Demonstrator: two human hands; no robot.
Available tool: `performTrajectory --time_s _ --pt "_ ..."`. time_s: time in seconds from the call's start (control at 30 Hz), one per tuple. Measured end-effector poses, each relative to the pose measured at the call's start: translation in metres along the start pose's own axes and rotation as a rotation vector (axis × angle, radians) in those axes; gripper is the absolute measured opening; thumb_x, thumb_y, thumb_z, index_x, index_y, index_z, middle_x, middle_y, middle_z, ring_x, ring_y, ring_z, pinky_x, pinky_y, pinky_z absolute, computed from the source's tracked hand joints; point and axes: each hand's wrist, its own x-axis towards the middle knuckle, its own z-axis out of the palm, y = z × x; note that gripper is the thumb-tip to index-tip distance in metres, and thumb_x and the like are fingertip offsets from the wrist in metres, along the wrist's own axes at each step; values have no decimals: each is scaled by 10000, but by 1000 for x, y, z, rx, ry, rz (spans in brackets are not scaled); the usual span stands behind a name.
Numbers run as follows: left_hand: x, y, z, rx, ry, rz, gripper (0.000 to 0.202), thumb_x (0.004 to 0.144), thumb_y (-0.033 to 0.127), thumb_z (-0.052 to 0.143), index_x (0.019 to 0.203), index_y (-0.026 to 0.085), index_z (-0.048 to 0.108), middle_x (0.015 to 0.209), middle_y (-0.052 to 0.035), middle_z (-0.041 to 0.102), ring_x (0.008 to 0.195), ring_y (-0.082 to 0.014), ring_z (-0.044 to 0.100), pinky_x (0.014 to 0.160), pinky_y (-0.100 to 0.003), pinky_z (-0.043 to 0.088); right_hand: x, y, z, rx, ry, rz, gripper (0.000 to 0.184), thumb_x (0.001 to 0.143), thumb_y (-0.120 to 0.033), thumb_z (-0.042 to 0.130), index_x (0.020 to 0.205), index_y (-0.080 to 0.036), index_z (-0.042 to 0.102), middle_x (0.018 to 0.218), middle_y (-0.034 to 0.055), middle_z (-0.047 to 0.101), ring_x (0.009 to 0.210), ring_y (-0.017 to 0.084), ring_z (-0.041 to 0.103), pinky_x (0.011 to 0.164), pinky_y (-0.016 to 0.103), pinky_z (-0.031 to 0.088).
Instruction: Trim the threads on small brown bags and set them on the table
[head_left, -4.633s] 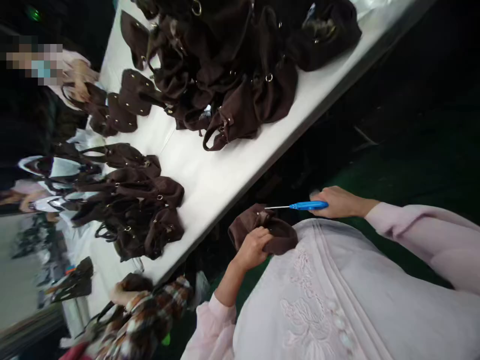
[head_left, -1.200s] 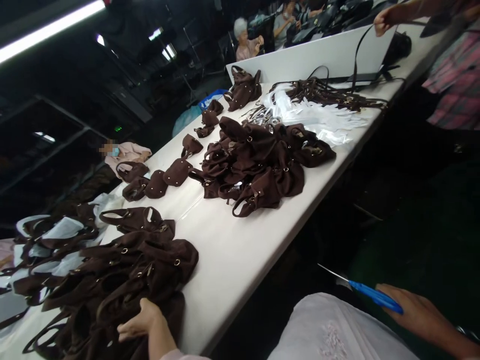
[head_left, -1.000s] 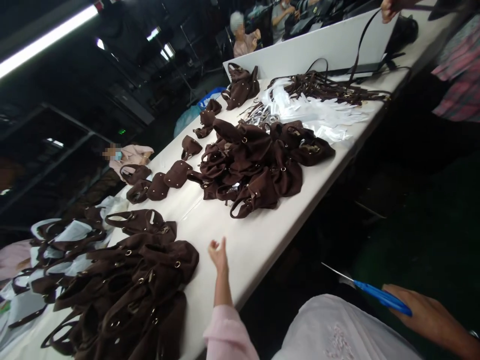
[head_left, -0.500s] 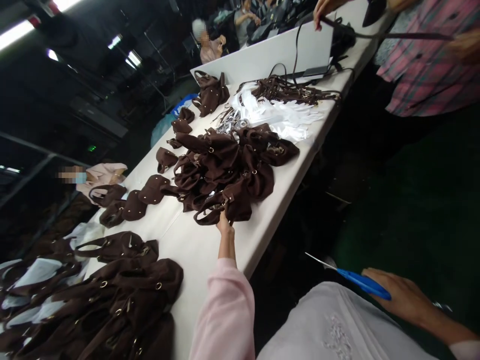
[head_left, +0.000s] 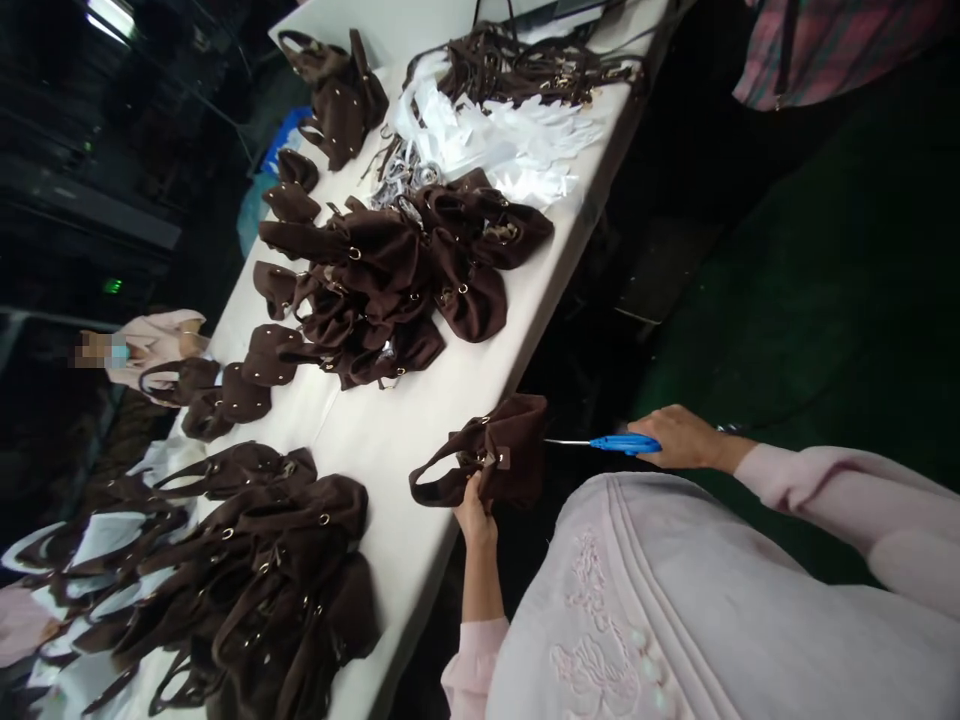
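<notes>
My left hand (head_left: 478,512) grips a small dark brown handbag (head_left: 517,450) near its handle, at the table's front edge. The handle loop points left, and gold-coloured fittings show on the bag. My right hand (head_left: 686,437) is closed around a blue-handled tool (head_left: 628,443) with a thin metal tip; its exact kind is unclear. That tip points left at the bag's side, and whether it touches cannot be told. Beyond my left hand lies a heap of similar brown handbags (head_left: 382,260) on the white table (head_left: 405,425).
More brown bags with white stuffing (head_left: 112,540) are piled at the near left. White strips (head_left: 480,140) and a bundle of brown straps (head_left: 517,65) lie at the far end. A person (head_left: 154,345) is across the table; another's plaid garment (head_left: 840,50) shows at upper right.
My left hand has drawn the handbag off the heap toward my body. My right hand has brought the blue-handled tool up and left, close to the bag. The view has tipped downward.
</notes>
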Motion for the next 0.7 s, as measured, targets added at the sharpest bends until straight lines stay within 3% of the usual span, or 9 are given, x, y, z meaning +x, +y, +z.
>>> performTrajectory --time_s 0.1,0.2,0.3,0.4,0.47,0.6,0.7 --pt "-4 -1 -6 102 -79 126 408 712 298 762 1063 116 661 954 -95 709 860 -236 702 701 -324 580 -2 12 0 43 -11 -42 179 861 -297 556 738 -199 642 715 52 687 678 187 633 627 276 299" --pt "-4 1 -16 243 -189 287 407 722 329 769 1053 114 671 1020 -117 710 962 -263 686 861 -393 565 -2 24 -3 -15 18 90 226 874 -330 545 736 -182 644 711 92 684 662 198 622 615 292 280" --pt "-4 2 -27 412 -343 451 343 744 339 748 1017 146 671 1005 -107 705 934 -264 681 862 -413 564 -3 26 -7 4 8 74 242 875 -327 533 721 -176 641 692 93 677 634 190 607 613 292 278" --pt "-6 6 -34 589 -542 617 218 784 280 693 974 174 672 987 -98 687 937 -263 664 873 -423 552 -5 15 -9 76 -35 -30 230 856 -289 531 680 -183 634 668 60 673 610 171 599 612 276 290" --pt "-8 8 -35 695 -688 722 151 821 220 633 963 186 672 1026 -103 670 1031 -266 630 944 -435 516 -4 7 -10 65 -38 -21 227 842 -275 525 673 -179 643 671 71 679 612 185 606 603 278 290" --pt "-8 9 -25 878 -977 870 148 842 120 563 887 207 674 991 -80 677 1099 -242 594 1114 -477 377 1 -10 -8 39 -47 -17 232 833 -301 518 692 -185 660 681 73 683 629 209 625 592 271 307" --pt "-3 3 -14 980 -1093 948 197 830 74 551 913 206 673 1001 -76 679 1117 -236 581 1170 -509 284 7 -23 0 26 -100 -114 227 821 -354 537 714 -203 668 700 56 690 657 222 645 599 265 344"
